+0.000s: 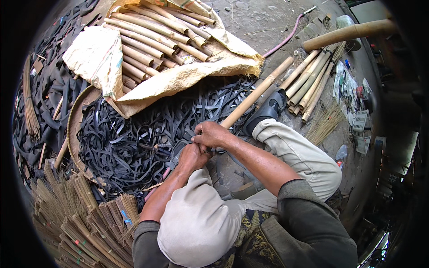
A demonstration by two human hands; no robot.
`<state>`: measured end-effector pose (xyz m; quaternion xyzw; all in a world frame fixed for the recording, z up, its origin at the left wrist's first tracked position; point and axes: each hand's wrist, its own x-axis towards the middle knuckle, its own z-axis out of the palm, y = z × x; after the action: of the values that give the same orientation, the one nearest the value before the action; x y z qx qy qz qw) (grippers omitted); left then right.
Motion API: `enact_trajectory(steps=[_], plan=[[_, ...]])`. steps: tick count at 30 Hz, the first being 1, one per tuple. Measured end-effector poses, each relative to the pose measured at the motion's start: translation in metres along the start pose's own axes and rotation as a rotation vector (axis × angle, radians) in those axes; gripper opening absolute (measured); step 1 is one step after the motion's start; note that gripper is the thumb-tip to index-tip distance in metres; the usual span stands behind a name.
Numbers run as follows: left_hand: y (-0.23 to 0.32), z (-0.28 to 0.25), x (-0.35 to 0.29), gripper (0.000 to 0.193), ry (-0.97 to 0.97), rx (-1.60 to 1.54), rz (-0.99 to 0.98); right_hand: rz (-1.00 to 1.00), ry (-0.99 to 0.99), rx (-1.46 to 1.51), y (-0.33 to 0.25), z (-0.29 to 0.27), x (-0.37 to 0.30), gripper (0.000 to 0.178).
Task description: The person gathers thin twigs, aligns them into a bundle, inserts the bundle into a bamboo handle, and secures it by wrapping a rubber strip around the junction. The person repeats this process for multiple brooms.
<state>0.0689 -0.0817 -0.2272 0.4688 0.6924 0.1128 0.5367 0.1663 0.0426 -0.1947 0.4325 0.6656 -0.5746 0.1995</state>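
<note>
Bamboo pole (257, 94), smooth, pale tan and straight, slants through the middle of the head view, its lower end meeting the right hand (214, 134) and its upper end near the cut bamboo bundle (307, 87) at upper right. The left hand (193, 157) presses against the right at the centre of the frame. Both hands' fingers (199, 139) are bent and bunched together; I cannot tell what they grasp, or whether the right hand grips the pole or merely covers its end. Matte black rubber strips (118, 138), flat and tangled, heap left of centre, beside a tray with a curved, ribbed rim (69, 136). Hollow bamboo tubes (143, 33) lie in a creased, woven yellowish sack (91, 51) at upper left. Dry, bristly broom bundles (89, 219) crowd the lower left.

By count: one pole at the hands, one thick curved bamboo length (353, 33) at upper right, one purple hose (288, 38) at top, one sack, one dark shoe (270, 107) right of the pole; well over a dozen tubes, too overlapped for an exact number.
</note>
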Motion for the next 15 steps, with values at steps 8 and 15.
enact_trajectory(steps=[8, 15], plan=[[-0.035, 0.034, 0.027, 0.035, -0.155, -0.127, 0.076, -0.076, 0.230, 0.222, 0.036, 0.032, -0.086, 0.040], [-0.030, 0.030, 0.029, 0.073, -0.121, -0.008, -0.038, -0.004, 0.216, 0.240, 0.070, 0.059, -0.097, 0.032]])
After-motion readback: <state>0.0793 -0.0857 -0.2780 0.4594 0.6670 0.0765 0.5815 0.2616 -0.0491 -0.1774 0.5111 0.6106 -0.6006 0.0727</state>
